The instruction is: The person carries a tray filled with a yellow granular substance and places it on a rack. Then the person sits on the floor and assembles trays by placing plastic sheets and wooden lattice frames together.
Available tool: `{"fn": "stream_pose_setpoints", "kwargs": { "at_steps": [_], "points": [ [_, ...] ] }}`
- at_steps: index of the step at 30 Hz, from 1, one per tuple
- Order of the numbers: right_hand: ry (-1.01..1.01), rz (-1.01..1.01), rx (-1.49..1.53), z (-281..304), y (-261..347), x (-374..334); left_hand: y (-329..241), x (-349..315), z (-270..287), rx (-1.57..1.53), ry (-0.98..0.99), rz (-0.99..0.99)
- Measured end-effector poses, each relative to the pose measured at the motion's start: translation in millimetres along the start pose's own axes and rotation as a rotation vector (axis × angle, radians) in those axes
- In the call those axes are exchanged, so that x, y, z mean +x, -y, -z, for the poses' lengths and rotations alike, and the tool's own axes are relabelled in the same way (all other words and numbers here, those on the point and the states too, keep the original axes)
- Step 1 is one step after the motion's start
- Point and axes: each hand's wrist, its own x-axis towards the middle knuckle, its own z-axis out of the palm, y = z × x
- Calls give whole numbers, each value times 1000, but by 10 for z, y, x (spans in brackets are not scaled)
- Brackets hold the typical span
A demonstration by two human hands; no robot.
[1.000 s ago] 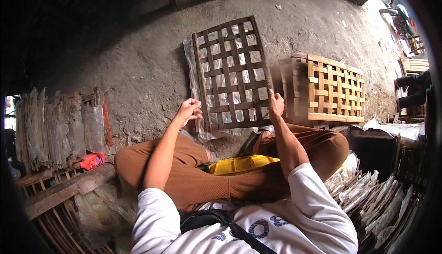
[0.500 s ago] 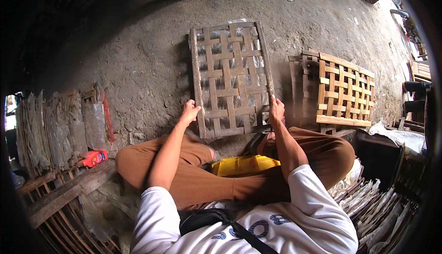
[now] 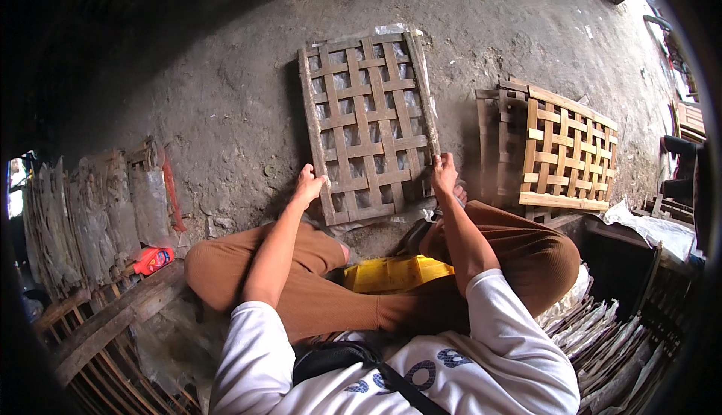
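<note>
A grey-brown woven bamboo rack (image 3: 362,130) lies in front of my crossed legs, its slats laced into an open lattice between two long side rails. Clear plastic sheeting (image 3: 391,29) shows through the gaps and pokes out past its far edge. My left hand (image 3: 309,186) is closed on the left rail close to the near corner. On the opposite rail, also toward the near end, my right hand (image 3: 444,175) is closed with its fingers wrapped around the edge. Parts of my feet show beyond the rack's near edge.
Paler woven racks (image 3: 569,146) lean in a stack to the right. A yellow object (image 3: 398,273) sits between my legs. Plastic-covered racks (image 3: 98,212) stand at the left beside a red packet (image 3: 153,260) and a wooden beam (image 3: 124,321). More plastic-lined racks (image 3: 609,347) fill the lower right.
The rack has shifted slightly left and turned a little anticlockwise, with both hands still on its rails. More plastic now shows along its far and right edges.
</note>
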Motion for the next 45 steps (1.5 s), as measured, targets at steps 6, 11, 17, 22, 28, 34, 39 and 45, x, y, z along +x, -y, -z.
{"fn": "stream_pose_setpoints", "kwargs": {
  "at_steps": [6,11,17,22,28,34,39,45],
  "points": [
    [97,-67,83,-11,68,-27,195,78,0,-134,-29,60],
    [132,-100,66,12,76,-22,-2,-69,-1,28,-18,33],
    [176,-41,88,-37,51,-68,-77,-131,-17,86,-222,-2],
    [141,-21,20,-31,71,-113,-57,-140,14,36,-247,35],
    [103,-5,-20,57,69,24,-139,-111,88,61,-33,67],
    [138,3,-8,139,67,45,-72,-192,58,148,14,94],
    [177,-34,-7,95,114,24,463,73,147,-49,51,73],
    [204,-7,150,31,-77,143,468,51,135,121,-55,-195]
  ]
}}
